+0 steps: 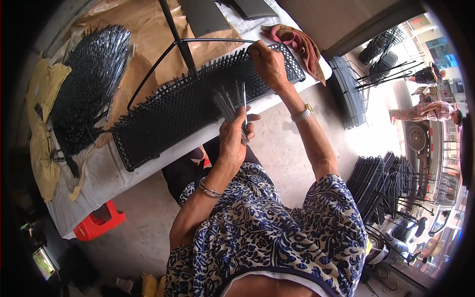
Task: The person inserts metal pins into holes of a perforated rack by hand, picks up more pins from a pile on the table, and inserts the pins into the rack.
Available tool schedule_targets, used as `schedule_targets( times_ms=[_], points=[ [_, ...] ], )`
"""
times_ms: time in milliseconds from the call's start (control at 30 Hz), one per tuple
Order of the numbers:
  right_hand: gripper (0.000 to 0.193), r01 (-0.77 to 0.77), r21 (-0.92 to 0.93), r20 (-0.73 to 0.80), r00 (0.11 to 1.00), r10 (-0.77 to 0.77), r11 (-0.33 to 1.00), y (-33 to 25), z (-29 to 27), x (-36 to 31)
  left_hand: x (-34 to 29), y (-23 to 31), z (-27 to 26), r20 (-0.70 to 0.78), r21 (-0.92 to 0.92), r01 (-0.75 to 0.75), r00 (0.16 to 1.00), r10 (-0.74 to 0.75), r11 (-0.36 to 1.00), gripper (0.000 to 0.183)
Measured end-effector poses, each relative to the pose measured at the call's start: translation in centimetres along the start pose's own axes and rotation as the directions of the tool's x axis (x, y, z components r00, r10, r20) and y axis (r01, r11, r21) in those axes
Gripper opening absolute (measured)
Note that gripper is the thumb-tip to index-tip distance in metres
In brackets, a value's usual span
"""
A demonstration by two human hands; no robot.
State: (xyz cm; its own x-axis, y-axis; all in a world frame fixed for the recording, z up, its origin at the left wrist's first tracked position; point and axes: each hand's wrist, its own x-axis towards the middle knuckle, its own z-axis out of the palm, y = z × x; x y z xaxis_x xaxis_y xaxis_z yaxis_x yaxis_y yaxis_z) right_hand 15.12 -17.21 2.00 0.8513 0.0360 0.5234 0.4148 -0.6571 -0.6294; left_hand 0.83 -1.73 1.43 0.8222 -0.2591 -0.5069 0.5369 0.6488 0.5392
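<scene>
Your left hand (235, 131) is nearest you, raised over the near edge of the black board (185, 106), the perforated one with rows of short pegs or bristles. Its grip is closed around a loose bunch of dark bristles (226, 105), their tips fanned out over the board's middle. Your right hand (269, 67) is over the board's right end, fingers bent down at the holes; you can't tell from here whether its grip is pinching anything. The board lies slantwise on the white-covered counter (143, 180), and a black pole (185, 57) with a curved brace meets its far edge. Left of the board you have a large heap of black bristles (94, 74) on brown paper (148, 32). Just beyond its right end lies a crumpled reddish cloth (302, 44). Farther past the board's far edge is a grey panel (204, 19).
</scene>
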Motion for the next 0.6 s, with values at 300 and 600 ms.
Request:
schedule_targets(
  times_ms=[300, 600],
  points=[
    [0.032, -0.374, 0.100, 0.557, 0.789, 0.260, 0.922, -5.5, -3.7, -2.9, -0.2, 0.4, -0.2, 0.006, 0.031, -0.050, 0.999, 0.050, 0.998, 0.025],
    [0.019, -0.501, 0.411, 0.522, 0.814, 0.254, 0.762, -5.7, -4.3, -3.4, 0.3, 0.1, 0.2, -0.025, 0.126, -0.077, 0.996, 0.081, 0.989, 0.027]
  ],
)
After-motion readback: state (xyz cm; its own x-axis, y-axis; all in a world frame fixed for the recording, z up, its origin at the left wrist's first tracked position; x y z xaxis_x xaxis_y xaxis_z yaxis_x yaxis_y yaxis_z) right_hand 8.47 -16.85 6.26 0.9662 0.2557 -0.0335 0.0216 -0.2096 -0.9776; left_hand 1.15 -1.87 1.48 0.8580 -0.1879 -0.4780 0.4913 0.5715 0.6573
